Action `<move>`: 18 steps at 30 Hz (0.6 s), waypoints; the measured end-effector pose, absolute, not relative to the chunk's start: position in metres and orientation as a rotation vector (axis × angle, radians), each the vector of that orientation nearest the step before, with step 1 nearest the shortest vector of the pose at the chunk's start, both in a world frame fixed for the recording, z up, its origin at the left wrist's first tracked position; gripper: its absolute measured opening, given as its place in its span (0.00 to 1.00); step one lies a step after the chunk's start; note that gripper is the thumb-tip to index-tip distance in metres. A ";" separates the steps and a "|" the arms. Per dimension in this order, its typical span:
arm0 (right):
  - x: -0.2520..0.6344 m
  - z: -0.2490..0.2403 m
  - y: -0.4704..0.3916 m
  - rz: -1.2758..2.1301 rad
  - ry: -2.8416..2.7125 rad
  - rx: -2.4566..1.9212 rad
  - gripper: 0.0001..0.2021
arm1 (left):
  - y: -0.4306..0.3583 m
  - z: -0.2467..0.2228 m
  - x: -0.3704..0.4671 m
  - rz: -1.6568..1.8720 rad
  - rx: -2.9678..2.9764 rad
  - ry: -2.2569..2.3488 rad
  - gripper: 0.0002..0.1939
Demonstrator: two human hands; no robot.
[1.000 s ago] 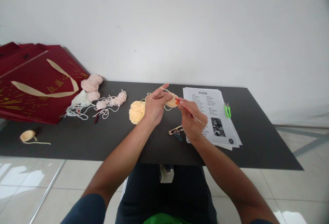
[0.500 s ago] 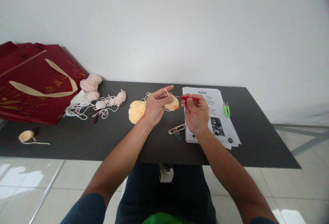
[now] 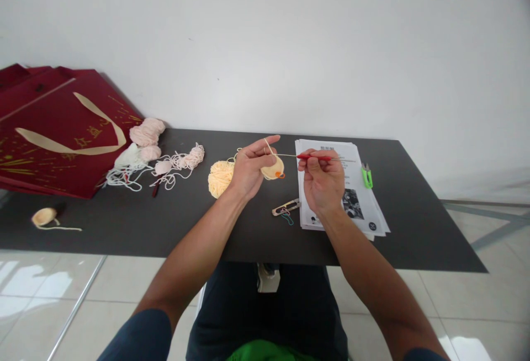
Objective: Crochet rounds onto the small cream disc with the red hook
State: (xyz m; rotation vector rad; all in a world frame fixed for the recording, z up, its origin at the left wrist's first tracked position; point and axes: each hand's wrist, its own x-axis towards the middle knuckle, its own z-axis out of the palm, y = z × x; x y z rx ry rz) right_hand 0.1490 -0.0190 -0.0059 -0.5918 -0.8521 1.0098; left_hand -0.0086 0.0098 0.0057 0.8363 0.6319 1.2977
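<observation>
My left hand pinches a small pale yellow crochet piece with an orange ring marker on it. Yellow yarn runs up over the raised index finger. In my right hand is a red-handled crochet hook, held level above the papers; its thin shaft points at the left hand. Whether yarn is on the hook's tip is too small to tell. A yellow yarn ball lies just left of my left hand.
Printed sheets lie under my right hand, with green snips beside them. Metal snips and a teal marker lie nearer me. Pink yarn, red bags and a small cream piece are at the left.
My right hand and the hook have moved a little to the right, away from my left hand. The crochet piece has shifted slightly left.
</observation>
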 end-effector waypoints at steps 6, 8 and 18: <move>0.149 -0.007 -0.020 0.916 -0.928 -0.609 0.08 | 0.009 0.008 -0.012 1.285 0.856 0.634 0.23; 0.150 -0.008 -0.021 0.913 -0.959 -0.598 0.07 | 0.009 0.009 -0.012 1.275 0.862 0.629 0.21; 0.155 -0.001 -0.024 0.981 -1.001 -0.594 0.09 | 0.011 0.009 -0.015 1.167 0.856 0.569 0.17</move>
